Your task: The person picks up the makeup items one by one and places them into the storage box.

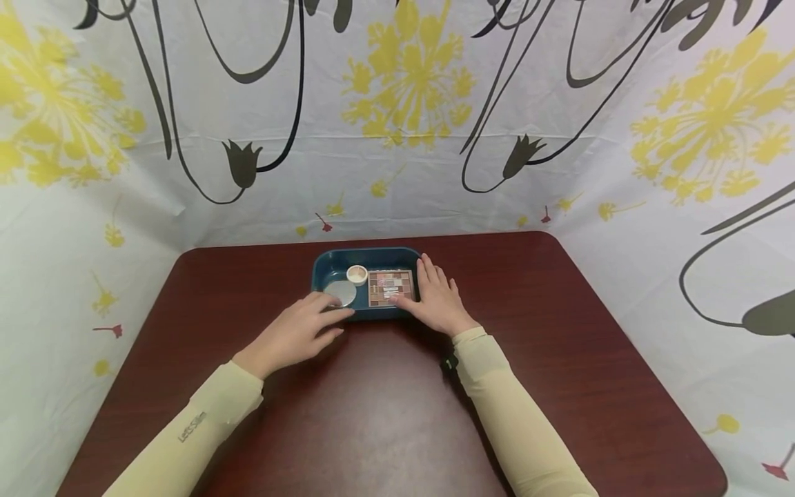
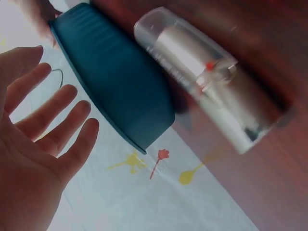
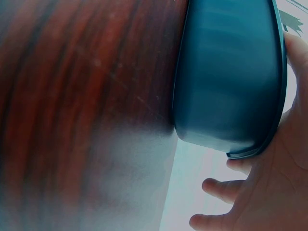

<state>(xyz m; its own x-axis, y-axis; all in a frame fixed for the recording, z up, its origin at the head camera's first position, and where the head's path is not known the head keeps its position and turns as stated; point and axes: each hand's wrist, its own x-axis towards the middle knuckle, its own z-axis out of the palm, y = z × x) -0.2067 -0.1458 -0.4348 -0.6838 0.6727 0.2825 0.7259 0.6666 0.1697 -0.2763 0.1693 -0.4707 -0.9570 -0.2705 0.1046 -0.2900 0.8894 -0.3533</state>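
Observation:
A blue tray (image 1: 332,259) sits toward the back of the table. In it lie a round silvery disc (image 1: 340,293), a small white-rimmed round jar (image 1: 357,275) and a flat palette (image 1: 390,286) with a grid of coloured squares. My left hand (image 1: 299,330) hovers at the tray's front left corner, fingers spread, the tips over the disc and rim. My right hand (image 1: 439,298) lies along the tray's right end, straight fingers outside, thumb across the rim over the palette. Beside the tray in the left wrist view is a blurred cylinder (image 2: 207,79) with a clear cap, not visible from the head.
The dark red-brown table (image 1: 385,414) has rounded corners. A white cloth (image 1: 397,186) with yellow and grey flower prints hangs behind it and at both sides. A small dark object (image 1: 448,362) shows at the right sleeve's cuff.

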